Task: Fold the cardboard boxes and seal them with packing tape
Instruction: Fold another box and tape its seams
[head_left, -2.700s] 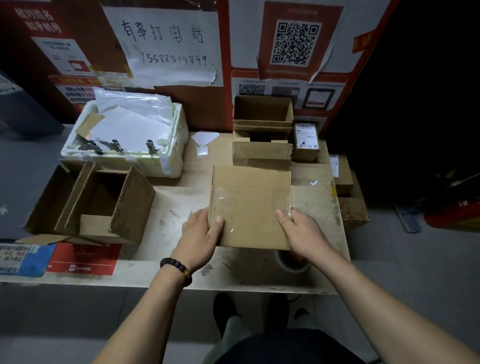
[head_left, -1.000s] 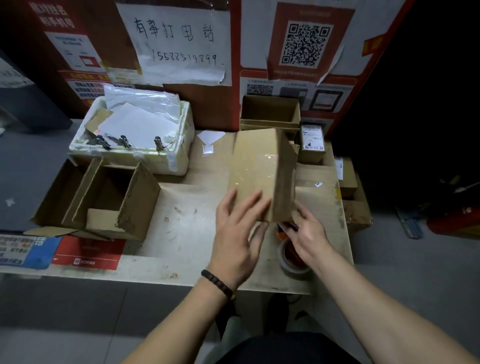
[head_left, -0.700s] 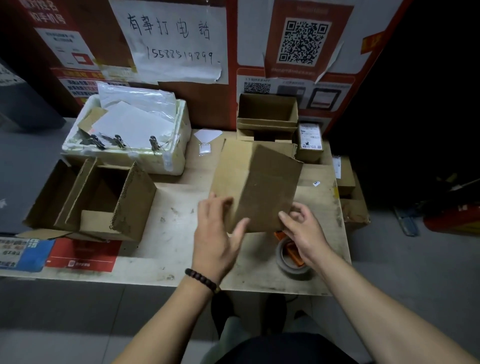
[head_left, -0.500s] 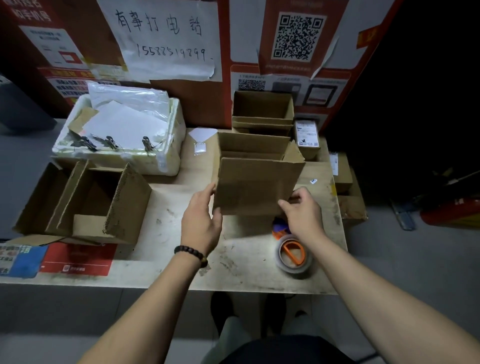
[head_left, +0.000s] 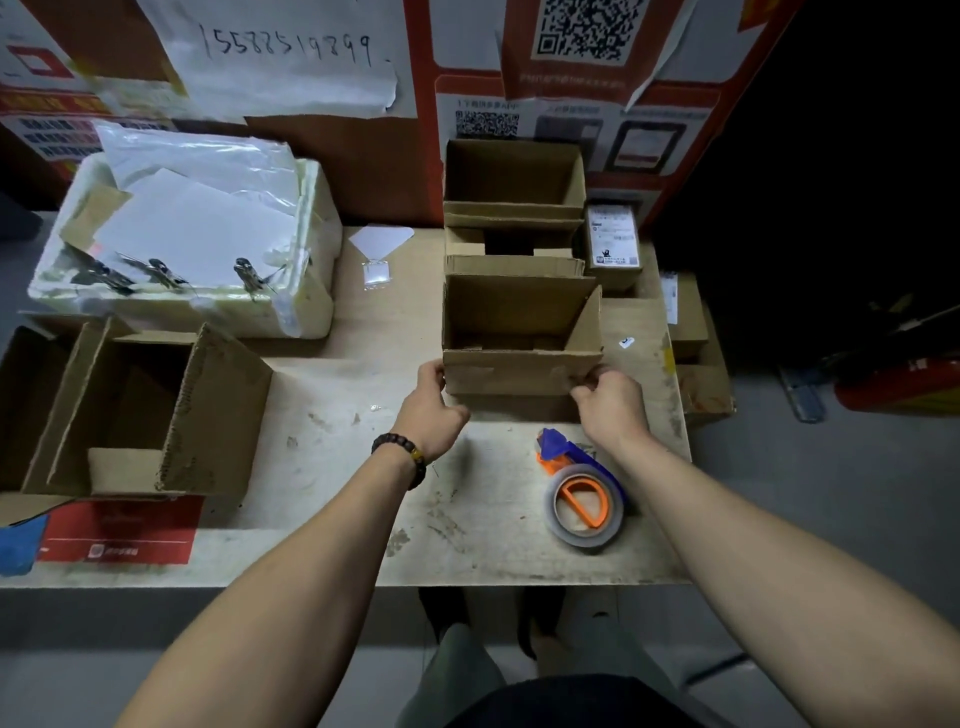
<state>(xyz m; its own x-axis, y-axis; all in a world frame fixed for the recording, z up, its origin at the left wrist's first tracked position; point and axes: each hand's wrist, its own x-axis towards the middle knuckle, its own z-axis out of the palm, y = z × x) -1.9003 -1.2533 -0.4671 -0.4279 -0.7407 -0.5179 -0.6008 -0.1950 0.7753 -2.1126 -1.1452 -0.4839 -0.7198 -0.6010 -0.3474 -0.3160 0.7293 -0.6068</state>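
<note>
A small cardboard box (head_left: 519, 332) stands upright on the table (head_left: 363, 415), open side up, its top flaps raised. My left hand (head_left: 434, 410) grips its near left corner. My right hand (head_left: 608, 400) pinches the near flap at the right corner. A roll of packing tape on an orange and blue dispenser (head_left: 582, 493) lies on the table just in front of my right hand. Two more open boxes (head_left: 511, 192) sit stacked behind the one I hold.
A larger open carton (head_left: 145, 415) stands at the left. A white foam box (head_left: 192, 244) with papers and clips is at the back left. Small labelled parcels (head_left: 613, 244) line the table's right edge, and a postered wall rises behind.
The box, taped face up before, has been turned over and set down open side up, farther from me. Both hands followed it, and the tape roll is now uncovered.
</note>
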